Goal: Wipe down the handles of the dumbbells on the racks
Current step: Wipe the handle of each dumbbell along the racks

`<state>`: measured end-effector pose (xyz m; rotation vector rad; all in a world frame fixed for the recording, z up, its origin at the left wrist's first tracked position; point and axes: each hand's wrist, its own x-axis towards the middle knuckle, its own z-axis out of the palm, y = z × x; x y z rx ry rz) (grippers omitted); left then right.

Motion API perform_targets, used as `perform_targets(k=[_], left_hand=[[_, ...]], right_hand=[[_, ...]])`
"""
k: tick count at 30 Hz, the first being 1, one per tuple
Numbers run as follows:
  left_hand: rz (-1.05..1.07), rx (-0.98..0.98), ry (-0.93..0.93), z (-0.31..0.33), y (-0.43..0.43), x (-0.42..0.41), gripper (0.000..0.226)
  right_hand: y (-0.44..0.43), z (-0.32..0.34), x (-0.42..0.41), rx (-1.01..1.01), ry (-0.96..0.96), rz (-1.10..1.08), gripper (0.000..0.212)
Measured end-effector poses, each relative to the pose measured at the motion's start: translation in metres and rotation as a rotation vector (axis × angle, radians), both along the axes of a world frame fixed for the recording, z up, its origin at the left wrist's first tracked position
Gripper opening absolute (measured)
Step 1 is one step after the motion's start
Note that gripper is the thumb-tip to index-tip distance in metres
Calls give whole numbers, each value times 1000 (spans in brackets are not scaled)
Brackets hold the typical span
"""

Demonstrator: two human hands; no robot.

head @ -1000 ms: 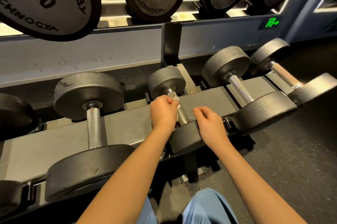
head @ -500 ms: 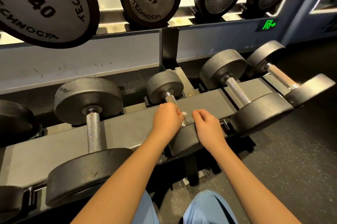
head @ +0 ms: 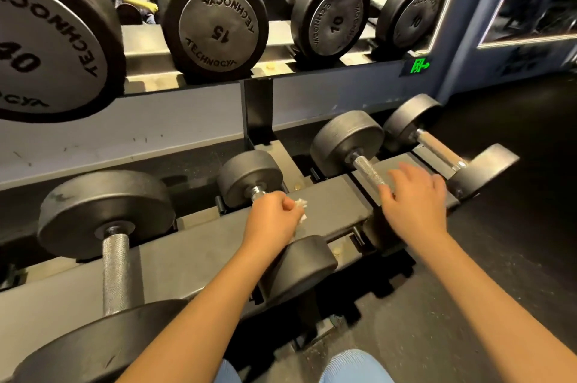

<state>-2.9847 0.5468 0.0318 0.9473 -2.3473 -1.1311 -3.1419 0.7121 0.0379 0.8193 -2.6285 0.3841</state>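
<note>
Dumbbell handle (head: 258, 192) gripped through white tissue (head: 301, 207) by left hand (head: 274, 220), fingers curled; right hand (head: 415, 204) fingers spread over next knurled handle (head: 368, 172); best twisted along full length.

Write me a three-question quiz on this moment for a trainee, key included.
1. True or false: the right hand holds the white wipe.
2. Which lower-rack dumbbell is the left hand working on? A. the small dumbbell in the middle; B. the large one at far left; C. the one at far right.
3. Fill in: the upper-rack dumbbell nearest above the small dumbbell reads ___.

Key:
1. False. The left hand grips the wipe; the right hand is open above the neighbouring knurled handle.
2. A.
3. 15.
</note>
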Motion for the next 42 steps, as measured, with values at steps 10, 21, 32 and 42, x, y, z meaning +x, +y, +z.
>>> perform_targets(k=[10,21,32,42], left_hand=[[-53,99,27,-7,35,-74,23],[140,257,283,-10,46,-179,30],[188,138,212,-17,51,-194,13],[201,87,165,-17,67,-190,13]], right_hand=[[15,19,-54,185,-338,28,53],[18,10,-63,117,-407,74,39],[25,12,-52,38,-430,55,56],[31,6,-48,12,-440,3,67]])
